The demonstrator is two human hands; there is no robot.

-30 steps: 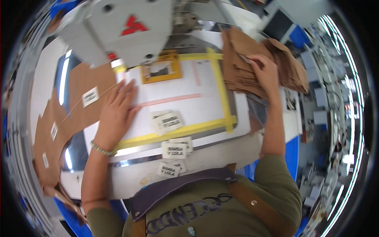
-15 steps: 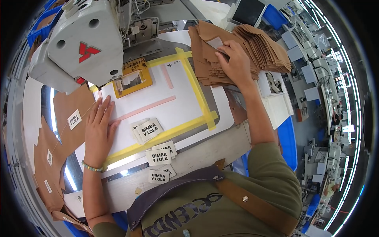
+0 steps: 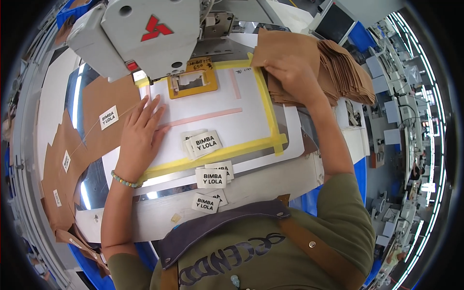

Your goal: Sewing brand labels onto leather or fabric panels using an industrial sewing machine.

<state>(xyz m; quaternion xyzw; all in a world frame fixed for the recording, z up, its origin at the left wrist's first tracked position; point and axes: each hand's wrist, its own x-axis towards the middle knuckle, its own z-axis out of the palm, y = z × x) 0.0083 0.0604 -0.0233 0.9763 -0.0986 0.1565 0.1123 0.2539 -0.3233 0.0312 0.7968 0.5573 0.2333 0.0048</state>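
My left hand (image 3: 140, 137) lies flat with its fingers stretched on the white template sheet (image 3: 251, 126), beside a brown panel (image 3: 102, 92) with a white label (image 3: 108, 117) on it. At the far right of the worktop, my right hand (image 3: 292, 77) pinches the near left edge of the top brown panel (image 3: 290, 44) on a stack; its fingertips are partly hidden. Under the machine head, a yellow clamp frame (image 3: 211, 86) with a window rests on the sheet. White labels (image 3: 207, 142) sit in small piles along the near edge.
A large white sewing machine head (image 3: 121, 43) overhangs the far left. More brown panels (image 3: 53, 159), joined by threads, trail off the left side. Yellow tape (image 3: 263, 104) borders the template. A fanned stack of panels (image 3: 345, 72) and a small white box (image 3: 352, 104) stand at right.
The view has shifted, so the worktop appears farther right. My right hand has closed on the top panel's edge; the pale patch on the stack no longer shows. My left hand stays flat.
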